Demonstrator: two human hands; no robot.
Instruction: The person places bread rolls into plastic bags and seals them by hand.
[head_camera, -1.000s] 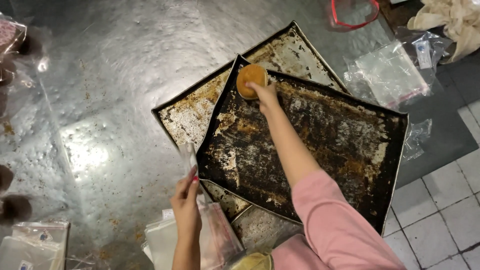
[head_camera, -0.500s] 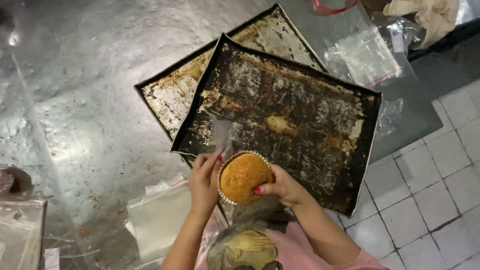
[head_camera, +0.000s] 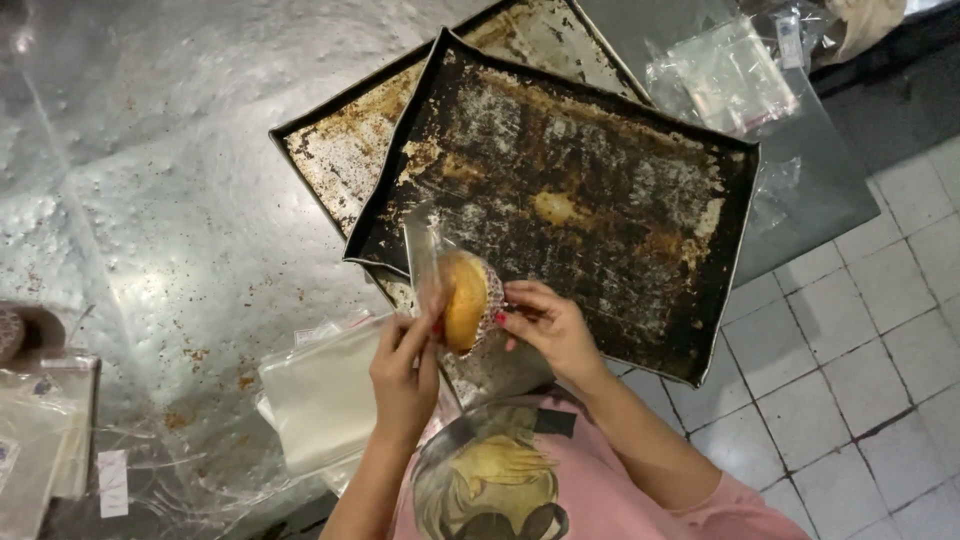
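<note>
A dented steel worktop (head_camera: 150, 200) carries two burnt, emptied baking trays (head_camera: 580, 190). A golden muffin (head_camera: 465, 300), gripped by the right hand (head_camera: 545, 325), is being slid into a clear bag (head_camera: 425, 255) pinched by the left hand (head_camera: 405, 370); sealing is judged undone, and spare bags (head_camera: 320, 400) are stacked beside.

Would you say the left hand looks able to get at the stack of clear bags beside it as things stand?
Probably yes, though not while it stays busy: the stack of clear bags lies just beside the left hand with nothing between them, but that hand is pinching a clear bag against the muffin.
</note>
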